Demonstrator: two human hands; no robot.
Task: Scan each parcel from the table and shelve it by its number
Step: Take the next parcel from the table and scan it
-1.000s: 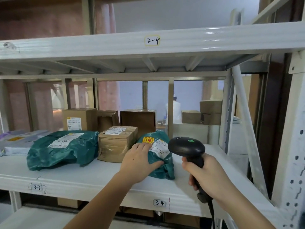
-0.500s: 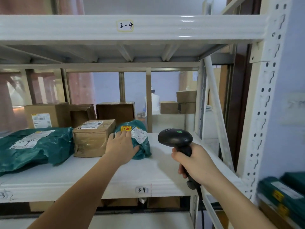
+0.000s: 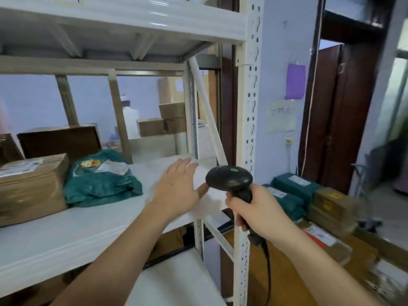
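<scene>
1. The left hand (image 3: 176,191) is released, fingers straight and spread, above the bare right end of the white metal shelf board (image 3: 92,230), holding nothing.
2. The right hand (image 3: 256,210) grasps the handle of the black handheld barcode scanner (image 3: 229,180), just right of the left hand.
3. The crumpled green plastic mailer parcel (image 3: 99,184) with white and yellow labels lies on the shelf to the left, beside a taped brown cardboard box (image 3: 31,186).
4. Further green and brown parcels (image 3: 293,195) are stacked low on the right, past the shelf's white upright.
</scene>
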